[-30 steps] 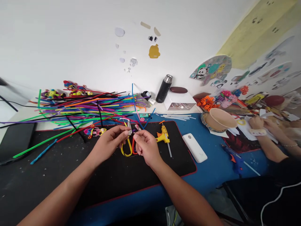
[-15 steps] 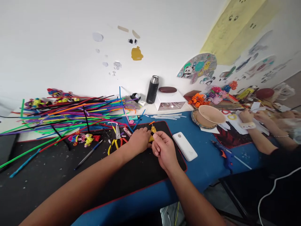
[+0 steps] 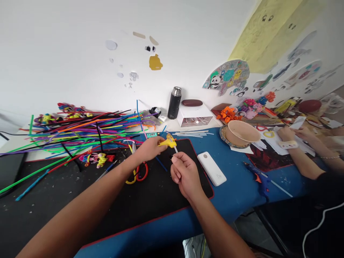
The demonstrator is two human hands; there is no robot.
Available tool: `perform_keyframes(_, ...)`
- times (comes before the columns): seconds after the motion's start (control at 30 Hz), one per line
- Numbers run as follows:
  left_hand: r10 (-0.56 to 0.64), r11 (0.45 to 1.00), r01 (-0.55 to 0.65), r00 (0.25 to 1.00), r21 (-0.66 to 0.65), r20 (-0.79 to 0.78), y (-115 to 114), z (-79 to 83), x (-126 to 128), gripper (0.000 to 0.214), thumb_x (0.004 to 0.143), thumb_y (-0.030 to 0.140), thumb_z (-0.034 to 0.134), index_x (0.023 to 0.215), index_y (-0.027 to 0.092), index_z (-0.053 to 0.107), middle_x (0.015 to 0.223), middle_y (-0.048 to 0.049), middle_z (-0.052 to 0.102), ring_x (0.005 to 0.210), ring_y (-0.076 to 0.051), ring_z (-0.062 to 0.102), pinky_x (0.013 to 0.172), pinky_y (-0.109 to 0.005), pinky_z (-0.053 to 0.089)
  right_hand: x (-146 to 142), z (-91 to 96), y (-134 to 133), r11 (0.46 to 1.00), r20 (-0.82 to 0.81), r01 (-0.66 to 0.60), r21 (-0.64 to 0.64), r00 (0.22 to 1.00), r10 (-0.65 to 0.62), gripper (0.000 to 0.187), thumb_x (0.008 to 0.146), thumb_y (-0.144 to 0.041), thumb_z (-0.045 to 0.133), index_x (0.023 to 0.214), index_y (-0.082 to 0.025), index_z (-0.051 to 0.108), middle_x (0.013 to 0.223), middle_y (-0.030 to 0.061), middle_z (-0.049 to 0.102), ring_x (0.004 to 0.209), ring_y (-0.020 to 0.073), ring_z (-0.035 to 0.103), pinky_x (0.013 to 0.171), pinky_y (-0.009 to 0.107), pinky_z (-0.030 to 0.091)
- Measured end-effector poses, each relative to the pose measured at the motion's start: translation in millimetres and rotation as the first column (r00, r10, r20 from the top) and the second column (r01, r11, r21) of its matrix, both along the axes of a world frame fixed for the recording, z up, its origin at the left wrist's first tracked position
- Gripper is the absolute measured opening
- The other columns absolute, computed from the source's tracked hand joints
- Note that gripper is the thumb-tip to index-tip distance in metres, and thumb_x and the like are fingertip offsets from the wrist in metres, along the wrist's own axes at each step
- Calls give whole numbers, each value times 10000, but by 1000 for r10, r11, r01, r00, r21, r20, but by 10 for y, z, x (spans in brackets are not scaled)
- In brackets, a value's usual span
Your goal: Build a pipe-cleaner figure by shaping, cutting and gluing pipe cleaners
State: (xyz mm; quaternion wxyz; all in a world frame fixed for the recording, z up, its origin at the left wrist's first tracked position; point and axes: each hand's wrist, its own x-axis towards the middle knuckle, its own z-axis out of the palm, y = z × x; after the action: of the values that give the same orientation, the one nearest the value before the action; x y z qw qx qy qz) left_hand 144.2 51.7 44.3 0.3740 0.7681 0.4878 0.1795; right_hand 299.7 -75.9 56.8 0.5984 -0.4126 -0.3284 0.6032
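My left hand (image 3: 149,147) is closed on a small yellow glue gun (image 3: 170,142), held above the black mat (image 3: 150,200). A whitish stick (image 3: 175,149) juts from the gun toward my right hand. My right hand (image 3: 185,172) is pinched around a small black piece (image 3: 171,156), mostly covered by the fingers. Red-handled scissors (image 3: 142,172) and a yellow-handled tool (image 3: 130,181) lie beneath my left wrist. Left of that forearm rests a small pipe-cleaner figure (image 3: 100,159) in yellow, pink and red, near a pen (image 3: 106,170).
Many coloured pipe cleaners (image 3: 80,130) are heaped at the back left. A black flask (image 3: 175,104) stands by a white box (image 3: 195,114). To the right are a white power bank (image 3: 211,168), a bowl (image 3: 243,132), a blue glue gun (image 3: 259,179) and a co-worker's hands (image 3: 288,136) holding paper.
My left hand has shifted left and up, lifting the yellow glue gun into plainer sight. The scissors now show more. My right hand stays nearly in place, still pinching the black piece.
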Motion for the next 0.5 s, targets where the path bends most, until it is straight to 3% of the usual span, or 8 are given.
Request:
perform_keyframes(0.07, 45, 996, -34, 988, -79, 146, 13, 65, -147, 450, 989, 547, 564, 1142, 143, 687, 675, -2, 646, 525, -159, 575, 525, -263, 412, -37, 16, -22, 999, 16, -39, 17, 999, 39, 334, 858, -478, 841, 870, -204, 649, 470, -133, 376, 352, 62, 334, 380, 199, 221)
perform_keyframes(0.1, 111, 982, -56, 943, -182, 313, -6, 96, -230, 450, 958, 575, 621, 1084, 147, 680, 625, 24, 583, 495, -135, 506, 498, -247, 360, -60, 15, -28, 998, 21, -56, 22, 998, 56, 331, 864, -476, 838, 874, -204, 649, 468, -134, 377, 350, 62, 335, 381, 200, 221)
perform_keyframes(0.2, 294, 913, -12, 713, -407, 637, -158, 162, -505, 478, 827, 552, 835, 1037, 169, 642, 585, 75, 473, 488, -88, 380, 484, -218, 273, -139, -41, -14, 996, 22, -88, 5, 996, 88, 327, 867, -467, 836, 876, -201, 646, 465, -134, 389, 348, 58, 338, 383, 198, 215)
perform_keyframes(0.3, 370, 882, 19, 593, -471, 716, -383, 164, -780, 422, 823, 474, 884, 953, 163, 630, 645, 69, 466, 520, -74, 393, 516, -212, 331, -243, -159, 56, 996, 12, -78, -39, 997, 78, 341, 847, -469, 842, 855, -194, 641, 468, -131, 399, 351, 51, 340, 380, 192, 192)
perform_keyframes(0.37, 404, 868, 18, 553, -496, 728, -507, 131, -936, 407, 856, 473, 855, 833, 158, 598, 661, 44, 488, 535, -82, 441, 511, -217, 354, -332, -243, 129, 995, 6, -73, -63, 997, 73, 351, 822, -471, 850, 850, -191, 640, 469, -134, 393, 353, 49, 338, 378, 188, 183)
perform_keyframes(0.5, 472, 842, -1, 489, -540, 734, -599, 31, -1151, 409, 927, 532, 771, 931, 137, 664, 595, 48, 493, 492, -88, 456, 491, -214, 380, -566, -340, 327, 992, 2, -91, -82, 996, 91, 380, 785, -492, 858, 843, -195, 629, 459, -137, 392, 352, 52, 335, 371, 184, 162)
